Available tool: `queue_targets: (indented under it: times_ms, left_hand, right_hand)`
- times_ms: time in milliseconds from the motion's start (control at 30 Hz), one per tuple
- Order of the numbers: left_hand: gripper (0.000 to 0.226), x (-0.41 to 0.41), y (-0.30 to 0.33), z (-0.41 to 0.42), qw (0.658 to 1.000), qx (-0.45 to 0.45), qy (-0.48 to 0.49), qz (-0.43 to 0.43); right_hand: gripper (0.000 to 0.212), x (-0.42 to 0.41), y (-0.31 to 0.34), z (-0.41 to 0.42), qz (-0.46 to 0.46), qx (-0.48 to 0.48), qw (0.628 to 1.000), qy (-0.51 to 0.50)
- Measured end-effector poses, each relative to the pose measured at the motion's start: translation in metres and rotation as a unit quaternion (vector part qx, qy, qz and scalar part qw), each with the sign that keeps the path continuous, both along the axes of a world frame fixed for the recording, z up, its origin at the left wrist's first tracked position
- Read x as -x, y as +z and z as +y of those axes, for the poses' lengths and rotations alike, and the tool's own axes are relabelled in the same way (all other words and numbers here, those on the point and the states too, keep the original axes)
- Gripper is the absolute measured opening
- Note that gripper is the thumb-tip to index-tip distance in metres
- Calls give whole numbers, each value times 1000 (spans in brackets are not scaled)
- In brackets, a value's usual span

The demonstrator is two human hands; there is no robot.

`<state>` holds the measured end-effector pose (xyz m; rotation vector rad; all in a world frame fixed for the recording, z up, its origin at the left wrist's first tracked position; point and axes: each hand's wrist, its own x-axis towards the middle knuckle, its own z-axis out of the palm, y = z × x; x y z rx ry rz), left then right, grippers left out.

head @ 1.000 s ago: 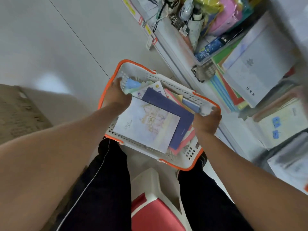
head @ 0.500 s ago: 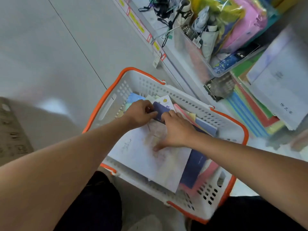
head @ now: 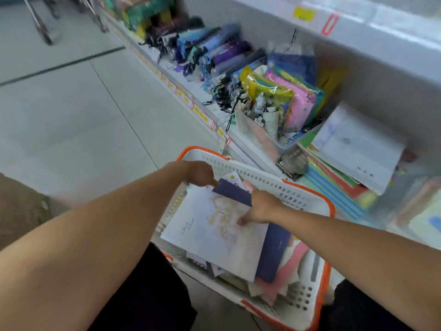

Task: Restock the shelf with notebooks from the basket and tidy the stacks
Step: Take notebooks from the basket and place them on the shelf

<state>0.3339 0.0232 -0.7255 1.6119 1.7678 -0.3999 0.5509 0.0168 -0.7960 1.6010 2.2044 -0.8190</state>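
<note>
**Top notebook could drag the pile askew**

From where I stand, both hands are down in the white basket (head: 307,199) with the orange rim, which sits between the person's knees beside the low shelf (head: 241,144). The right hand (head: 260,206) grips the far edge of the pale notebook (head: 214,230) lying on top, thumb flat on its cover, the fingers curled under. The left hand (head: 198,174) has loosely bent fingers touching the same notebook's far corner; whether they pinch it I cannot tell.

The risk I see is the navy notebook (head: 272,252) directly beneath: it may slide along or tip the loose covers below it. The shelf stack (head: 353,154) to the right already lies fanned and crooked, so adding to it untidied could send it slipping.
</note>
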Motion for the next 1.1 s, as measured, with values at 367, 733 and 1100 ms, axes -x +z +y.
queue_targets:
  times_ms: [367,733,1100]
  left_hand:
    - [63,-6,-7,-32,984,55,33,166]
    - [52,-13,21,37,995,35,33,87]
    - [64,0,-8,-18,993,80,54,73]
  right_hand:
    - [118,-26,-7,-7,-10,-12,1000,13]
    - [60,-12,-4,35,-46,30,995,83]
    - [60,-22,-7,5,-10,52,999,8]
